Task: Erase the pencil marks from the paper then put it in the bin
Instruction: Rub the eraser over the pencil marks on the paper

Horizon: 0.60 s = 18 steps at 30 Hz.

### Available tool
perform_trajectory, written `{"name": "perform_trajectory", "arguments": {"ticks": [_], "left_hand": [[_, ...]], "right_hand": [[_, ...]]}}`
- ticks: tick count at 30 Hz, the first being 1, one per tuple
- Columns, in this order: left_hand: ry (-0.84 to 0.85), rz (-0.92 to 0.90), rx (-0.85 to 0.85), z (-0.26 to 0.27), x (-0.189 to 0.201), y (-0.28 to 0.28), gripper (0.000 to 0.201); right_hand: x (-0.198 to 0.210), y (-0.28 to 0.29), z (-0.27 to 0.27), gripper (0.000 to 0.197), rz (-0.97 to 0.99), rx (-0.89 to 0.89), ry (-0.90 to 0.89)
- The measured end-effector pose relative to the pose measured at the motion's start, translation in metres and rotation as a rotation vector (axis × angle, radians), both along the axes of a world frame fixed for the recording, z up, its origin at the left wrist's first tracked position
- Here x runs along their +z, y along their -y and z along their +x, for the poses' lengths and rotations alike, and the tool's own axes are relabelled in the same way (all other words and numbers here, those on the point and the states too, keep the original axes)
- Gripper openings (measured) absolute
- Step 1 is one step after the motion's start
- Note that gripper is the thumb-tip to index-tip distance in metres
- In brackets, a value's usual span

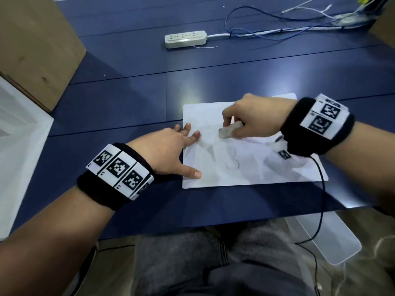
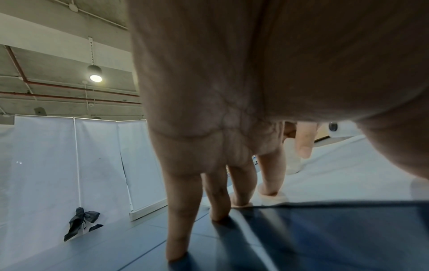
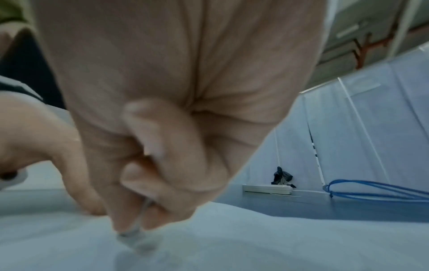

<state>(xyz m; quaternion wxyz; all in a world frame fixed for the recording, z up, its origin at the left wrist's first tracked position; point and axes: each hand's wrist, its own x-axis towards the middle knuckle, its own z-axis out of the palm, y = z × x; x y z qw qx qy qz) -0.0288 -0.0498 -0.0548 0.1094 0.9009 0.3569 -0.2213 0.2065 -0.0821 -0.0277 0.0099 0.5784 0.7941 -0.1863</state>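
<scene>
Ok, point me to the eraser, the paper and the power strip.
eraser [image 1: 226, 131], head view, on its grey tip below the right hand's fingers.
paper [image 1: 245, 171], head view, on bare white sheet near its front edge.
power strip [image 1: 185, 39], head view, on the middle of its white body.

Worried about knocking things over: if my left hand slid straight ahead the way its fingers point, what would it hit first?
Probably nothing close. The left hand points past the paper corner across bare blue table; the power strip lies roughly ahead, far off.
</scene>
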Motion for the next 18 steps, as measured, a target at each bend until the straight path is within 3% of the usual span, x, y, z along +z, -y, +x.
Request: {"name": "perform_trajectory", "arguments": {"ticks": [2, 4, 7, 11, 14, 16, 18], "left_hand": [[-0.004, 0.006, -0.001, 0.000, 0.001, 0.000, 0.110], [-0.010, 0.005, -0.004, 0.000, 0.001, 0.000, 0.110], [-0.015, -0.001, -0.001, 0.000, 0.001, 0.000, 0.111], [-0.005, -0.002, 0.003, 0.000, 0.002, 0.000, 0.110], [-0.002, -0.009, 0.006, 0.001, 0.002, 0.002, 0.109], [-0.006, -0.011, 0.007, 0.001, 0.002, 0.002, 0.109], [-0.009, -0.017, 0.018, 0.001, 0.002, 0.001, 0.110]], "right_hand": [[0.000, 0.001, 0.002, 0.039, -0.004, -0.009, -0.023], [0.000, 0.018, -0.002, 0.019, -0.098, 0.107, -0.040], [0.000, 0.038, -0.010, 0.018, -0.272, 0.208, -0.035], [-0.001, 0.004, 0.002, 0.027, -0.002, 0.017, 0.030], [-0.002, 0.002, 0.007, 0.034, 0.056, -0.034, 0.024], [0.000, 0.022, 0.001, 0.020, -0.060, 0.095, -0.033], [0.002, 0.043, -0.010, 0.025, -0.232, 0.222, -0.032]]}}
